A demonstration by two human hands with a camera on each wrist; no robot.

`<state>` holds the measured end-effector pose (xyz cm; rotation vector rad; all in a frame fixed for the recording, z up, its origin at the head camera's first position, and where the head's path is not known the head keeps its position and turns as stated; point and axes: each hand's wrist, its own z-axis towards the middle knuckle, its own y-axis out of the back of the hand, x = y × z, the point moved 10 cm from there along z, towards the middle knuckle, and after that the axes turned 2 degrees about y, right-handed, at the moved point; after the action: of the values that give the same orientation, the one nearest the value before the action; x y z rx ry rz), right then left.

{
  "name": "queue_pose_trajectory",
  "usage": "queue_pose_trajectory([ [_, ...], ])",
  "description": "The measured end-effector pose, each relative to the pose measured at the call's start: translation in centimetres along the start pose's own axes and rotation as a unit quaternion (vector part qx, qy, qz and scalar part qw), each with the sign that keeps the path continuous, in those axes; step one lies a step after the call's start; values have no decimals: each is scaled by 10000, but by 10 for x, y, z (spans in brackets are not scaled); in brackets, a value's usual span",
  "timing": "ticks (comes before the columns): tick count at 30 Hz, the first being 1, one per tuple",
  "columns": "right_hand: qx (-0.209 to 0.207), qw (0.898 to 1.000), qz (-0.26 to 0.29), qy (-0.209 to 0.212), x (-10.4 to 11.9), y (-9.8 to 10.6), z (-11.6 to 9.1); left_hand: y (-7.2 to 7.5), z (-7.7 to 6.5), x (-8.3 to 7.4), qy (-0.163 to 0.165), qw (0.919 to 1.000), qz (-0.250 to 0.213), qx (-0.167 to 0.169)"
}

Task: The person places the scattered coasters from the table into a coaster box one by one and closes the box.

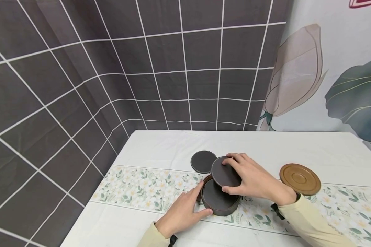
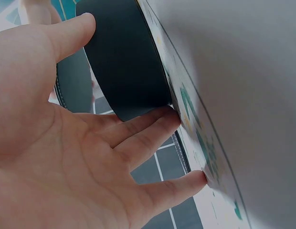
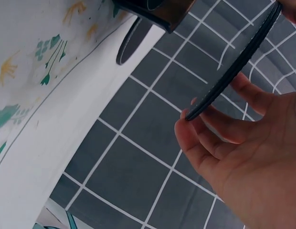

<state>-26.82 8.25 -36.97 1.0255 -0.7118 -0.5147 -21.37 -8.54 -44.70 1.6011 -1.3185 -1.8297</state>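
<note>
My right hand [image 1: 250, 176] grips a dark round coaster [image 1: 224, 171] by its rim, thumb on the near side and fingers on the far side. The coaster is tilted above the open round coaster holder [image 1: 221, 209]; in the right wrist view its edge [image 3: 234, 64] looks layered, and I cannot tell whether it is more than one. My left hand [image 1: 185, 212] holds the holder's left side, its thumb at the front and its fingers round the back, as the left wrist view shows on the dark wall [image 2: 126, 57]. Another dark coaster [image 1: 203, 161] lies flat just behind the holder.
A brown round lid [image 1: 300, 179] with ringed grooves lies on the table to the right, beyond the right wrist. The white table [image 1: 160, 147] has a flowered band across it. Dark gridded cloth [image 1: 201, 85] hangs behind and on the left.
</note>
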Motion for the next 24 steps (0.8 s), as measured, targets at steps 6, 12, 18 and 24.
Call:
queue_pose_trajectory([
  [6, 107, 9999, 47, 14, 3, -6, -1, 0, 0, -1, -45, 10000, -7, -49],
  [12, 274, 9996, 47, 75, 8, -16, -1, -1, 1, -1, -95, 9999, -130, -13],
  [18, 400, 9991, -4, 163, 13, -25, -2, 0, 1, -4, -250, 9996, -46, -97],
  [24, 480, 9986, 24, 227, 18, -32, -2, 0, 1, -3, -195, 9998, 1, -100],
])
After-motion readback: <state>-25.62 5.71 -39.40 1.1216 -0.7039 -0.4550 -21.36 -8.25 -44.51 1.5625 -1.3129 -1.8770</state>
